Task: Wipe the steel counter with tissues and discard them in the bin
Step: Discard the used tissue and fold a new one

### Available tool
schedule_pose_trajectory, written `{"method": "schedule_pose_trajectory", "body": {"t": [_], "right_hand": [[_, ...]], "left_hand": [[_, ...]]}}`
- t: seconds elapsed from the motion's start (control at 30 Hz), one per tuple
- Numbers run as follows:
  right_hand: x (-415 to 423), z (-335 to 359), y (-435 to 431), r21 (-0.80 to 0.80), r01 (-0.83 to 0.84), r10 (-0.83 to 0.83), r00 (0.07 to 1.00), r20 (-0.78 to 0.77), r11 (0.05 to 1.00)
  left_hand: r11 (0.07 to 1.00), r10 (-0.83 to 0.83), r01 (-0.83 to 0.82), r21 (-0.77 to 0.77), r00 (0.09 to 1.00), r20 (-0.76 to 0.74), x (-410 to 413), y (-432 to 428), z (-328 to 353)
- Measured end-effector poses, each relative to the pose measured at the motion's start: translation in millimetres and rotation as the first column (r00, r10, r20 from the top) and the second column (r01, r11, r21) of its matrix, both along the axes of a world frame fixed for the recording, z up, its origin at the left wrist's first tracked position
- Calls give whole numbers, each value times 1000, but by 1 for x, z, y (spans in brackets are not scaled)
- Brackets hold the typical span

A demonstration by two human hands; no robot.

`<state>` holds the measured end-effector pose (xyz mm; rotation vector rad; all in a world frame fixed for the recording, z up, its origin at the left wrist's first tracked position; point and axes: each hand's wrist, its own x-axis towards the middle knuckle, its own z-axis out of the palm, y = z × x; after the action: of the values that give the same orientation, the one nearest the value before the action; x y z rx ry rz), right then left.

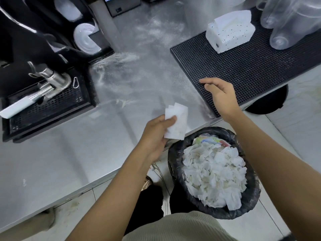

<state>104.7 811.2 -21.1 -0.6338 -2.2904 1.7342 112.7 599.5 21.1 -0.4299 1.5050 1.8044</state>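
Observation:
My left hand (156, 133) grips a folded wad of white tissues (177, 124) just above the front edge of the steel counter (69, 145), beside the bin. White powder (132, 70) is smeared across the counter's middle and back. My right hand (220, 94) hovers empty, fingers loosely spread, over the near corner of a black rubber mat (243, 66). The black-lined bin (175, 164) stands on the floor below the counter edge, heaped with crumpled white tissues (213, 173). A white tissue pack (229, 32) sits at the back of the mat.
A black machine with a drip tray (46, 108), a steel spout (52, 80) and a white-handled tool (15, 108) fills the left. Clear plastic containers (291, 21) stand at the back right. Cup lids (86, 39) hang in a dispenser. A black round stool (271, 101) is at the right.

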Motion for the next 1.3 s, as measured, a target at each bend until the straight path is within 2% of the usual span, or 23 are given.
{"method": "schedule_pose_trajectory", "body": {"t": [0.17, 0.2, 0.23, 0.3, 0.33, 0.4, 0.5, 0.67, 0.83, 0.93, 1.03, 1.13, 1.23, 1.3], "right_hand": [[7, 17, -59, 98, -14, 21, 997, -70, 995], [8, 23, -77, 51, -32, 36, 996, -86, 998], [9, 30, -94, -63, -57, 52, 996, -76, 996], [10, 43, -128, -304, -131, 129, 991, -28, 944], [9, 46, -143, -343, -170, 175, 984, -17, 924], [7, 48, -167, -325, -226, 232, 973, -19, 919], [1, 51, -195, -282, -220, 224, 974, -17, 934], [-13, 55, -238, -270, -231, 233, 972, -25, 935], [-22, 54, -265, -366, -173, 205, 977, 51, 915], [-31, 61, -285, -422, -123, 169, 983, 74, 899], [-39, 70, -304, -329, -212, 246, 967, 64, 920], [-46, 72, -311, -303, -402, 436, 899, 51, 864], [-50, 70, -315, -359, -508, 573, 813, 100, 783], [-49, 68, -321, -399, -464, 538, 838, 92, 791]], "left_hand": [[988, 95, -102, 120, 994, 63, -12, -47, 17], [985, 101, -107, 138, 994, 51, -15, -56, 18], [983, 102, -106, 151, 994, 36, -18, -65, 20], [985, 89, -88, 145, 996, -2, -24, -84, 23], [989, 74, -71, 127, 997, -24, -28, -94, 25], [997, 36, -31, 75, 998, -60, -34, -114, 28], [1000, 26, -25, 19, 997, -75, -45, -144, 30], [994, 104, -106, -29, 993, -53, -68, -192, 31], [986, 162, -164, -14, 984, -67, -87, -231, 35], [995, 80, -89, -51, 985, -153, -95, -252, 33], [987, -82, 38, -158, 956, -282, -101, -269, 32], [973, -186, 125, -192, 919, -347, -106, -283, 34], [976, -180, 122, -178, 915, -360, -110, -294, 34], [985, -110, 56, -162, 931, -348, -111, -300, 35]]}}
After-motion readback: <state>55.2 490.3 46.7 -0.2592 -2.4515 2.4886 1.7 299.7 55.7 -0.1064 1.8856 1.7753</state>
